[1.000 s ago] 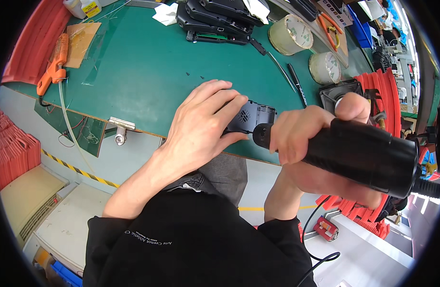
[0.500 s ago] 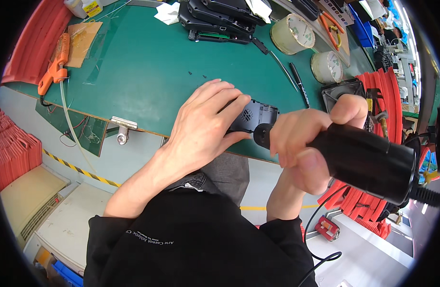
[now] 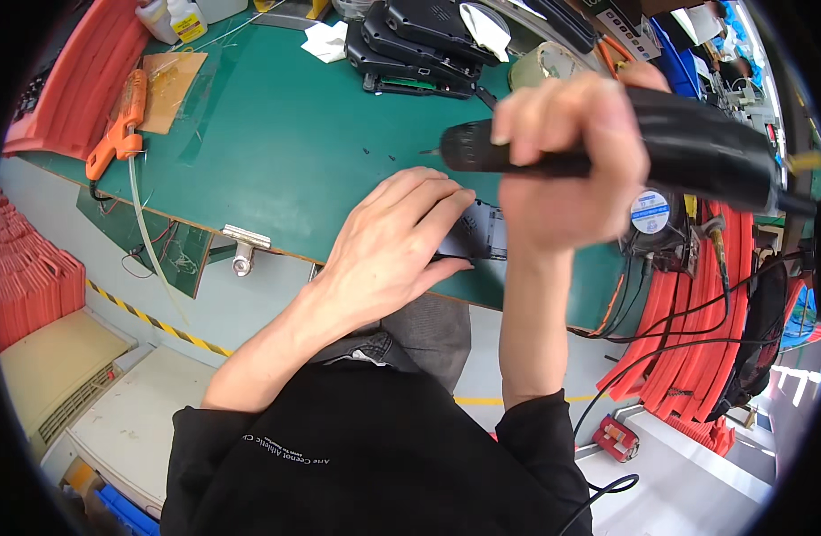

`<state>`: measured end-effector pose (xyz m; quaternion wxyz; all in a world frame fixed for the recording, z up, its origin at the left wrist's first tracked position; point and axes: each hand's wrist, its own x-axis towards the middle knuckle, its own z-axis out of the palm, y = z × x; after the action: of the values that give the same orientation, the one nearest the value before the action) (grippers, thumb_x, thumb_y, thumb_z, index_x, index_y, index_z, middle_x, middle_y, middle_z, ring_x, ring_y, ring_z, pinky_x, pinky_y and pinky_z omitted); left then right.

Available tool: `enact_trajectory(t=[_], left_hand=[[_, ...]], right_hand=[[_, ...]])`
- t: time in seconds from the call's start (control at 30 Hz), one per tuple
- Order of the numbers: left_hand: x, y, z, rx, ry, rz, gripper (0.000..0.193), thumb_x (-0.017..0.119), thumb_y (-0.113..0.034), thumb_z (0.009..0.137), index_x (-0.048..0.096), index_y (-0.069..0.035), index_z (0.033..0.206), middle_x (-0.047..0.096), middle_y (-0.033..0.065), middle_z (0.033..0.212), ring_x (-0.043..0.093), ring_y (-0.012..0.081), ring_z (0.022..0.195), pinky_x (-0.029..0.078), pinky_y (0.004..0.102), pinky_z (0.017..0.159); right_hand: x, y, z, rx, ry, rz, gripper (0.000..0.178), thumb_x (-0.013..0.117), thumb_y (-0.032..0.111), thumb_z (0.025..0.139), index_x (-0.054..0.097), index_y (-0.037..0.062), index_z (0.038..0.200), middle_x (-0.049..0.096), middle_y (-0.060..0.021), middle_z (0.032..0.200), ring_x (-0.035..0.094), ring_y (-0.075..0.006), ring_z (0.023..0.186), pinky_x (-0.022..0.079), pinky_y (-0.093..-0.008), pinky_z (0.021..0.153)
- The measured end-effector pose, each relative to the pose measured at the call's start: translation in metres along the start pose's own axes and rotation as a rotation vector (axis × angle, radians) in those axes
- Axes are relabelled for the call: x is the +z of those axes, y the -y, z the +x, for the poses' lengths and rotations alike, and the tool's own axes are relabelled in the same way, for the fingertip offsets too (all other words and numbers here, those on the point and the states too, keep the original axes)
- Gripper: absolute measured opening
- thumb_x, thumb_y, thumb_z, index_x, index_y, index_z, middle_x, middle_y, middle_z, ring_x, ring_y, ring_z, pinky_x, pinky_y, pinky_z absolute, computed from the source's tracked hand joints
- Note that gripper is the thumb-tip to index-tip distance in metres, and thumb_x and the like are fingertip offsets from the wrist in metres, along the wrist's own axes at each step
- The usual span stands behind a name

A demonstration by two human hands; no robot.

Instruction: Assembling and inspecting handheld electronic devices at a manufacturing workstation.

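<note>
My left hand (image 3: 397, 232) is closed over a dark plastic housing (image 3: 492, 234) at the table's near edge, thumb on the near side and fingers over the top. Much of the housing is hidden under that hand. My right hand (image 3: 575, 152), slightly blurred, grips a black electric screwdriver (image 3: 696, 143) lifted above the table. The tool lies nearly level, its thin bit (image 3: 430, 152) pointing left. Beyond my left fingers, a small dark screw (image 3: 366, 150) and a second screw (image 3: 392, 158) lie apart on the green table (image 3: 267, 143).
Black housings (image 3: 419, 54) are stacked at the back. An orange glue gun (image 3: 120, 129) lies at the left beside a piece of cardboard (image 3: 174, 89). A tape roll (image 3: 546, 64) stands behind my right hand. A black fan (image 3: 656, 223) and red foam strips (image 3: 687, 313) are at the right.
My right hand has raised the screwdriver up and away from the housing, swinging its bit toward the loose screws. My left hand stays on the housing. The view has shifted slightly.
</note>
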<state>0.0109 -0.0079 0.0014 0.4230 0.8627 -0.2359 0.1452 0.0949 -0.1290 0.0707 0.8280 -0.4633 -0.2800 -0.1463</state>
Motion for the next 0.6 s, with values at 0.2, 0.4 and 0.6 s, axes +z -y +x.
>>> enact_trajectory(t=[0.2,0.4,0.6], left_hand=[[-0.002,-0.001,0.001,-0.002,0.017,-0.007,0.064,0.089,-0.015,0.063,0.063,0.002,0.119,0.064,0.0133,0.117,0.06,0.0324,0.117,0.05,0.0442,0.101],[-0.001,0.001,0.001,-0.007,-0.115,-0.115,0.049,0.089,-0.009,0.064,0.069,0.001,0.108,0.068,0.014,0.116,0.063,0.0334,0.113,0.053,0.0433,0.096],[-0.006,0.007,-0.004,-0.14,-0.297,-0.291,0.03,0.085,0.004,0.069,0.073,0.0,0.095,0.073,0.0117,0.11,0.067,0.0302,0.111,0.054,0.0396,0.092]], right_hand=[[0.011,-0.014,-0.008,0.172,-0.072,-0.206,0.029,0.053,0.012,0.095,0.043,0.008,0.122,0.045,-0.0057,0.064,0.044,-0.0172,0.05,0.045,-0.0387,0.053],[-0.005,0.01,-0.006,-0.033,0.053,0.137,0.033,0.044,0.023,0.102,0.05,0.0073,0.131,0.044,-0.0018,0.068,0.04,-0.0143,0.053,0.04,-0.0351,0.057],[-0.018,0.056,-0.012,-0.003,0.202,0.195,0.034,0.052,0.027,0.101,0.05,0.0041,0.125,0.047,0.0,0.07,0.043,-0.0117,0.055,0.038,-0.0309,0.059]])
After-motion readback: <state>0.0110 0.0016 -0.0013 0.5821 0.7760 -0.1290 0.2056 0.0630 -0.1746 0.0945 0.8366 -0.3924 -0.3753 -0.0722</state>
